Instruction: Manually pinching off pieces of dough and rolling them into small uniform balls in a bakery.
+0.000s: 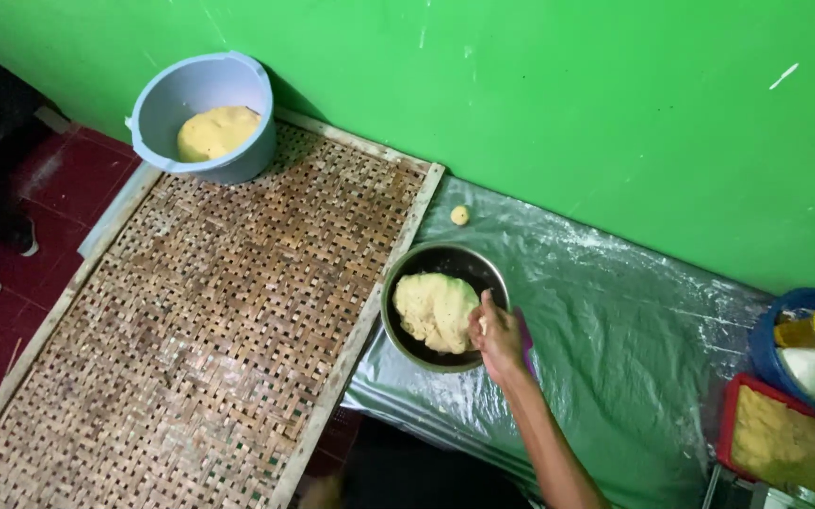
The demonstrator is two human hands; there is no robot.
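dough (434,311) sits as one big lump in a dark metal bowl (398,283) at the middle of the frame, on a floured plastic sheet (615,330). the right hand (497,335) reaches in from below, fingers curled and pinching at the lump's right edge. the left hand is out of sight. one small ball (460,215) lies above the bowl. the woven tray (210,320) on the left holds no pieces yet; by my reckoning nearly all the shaping is left. another lump waits in the blue bucket (202,94), upper left.
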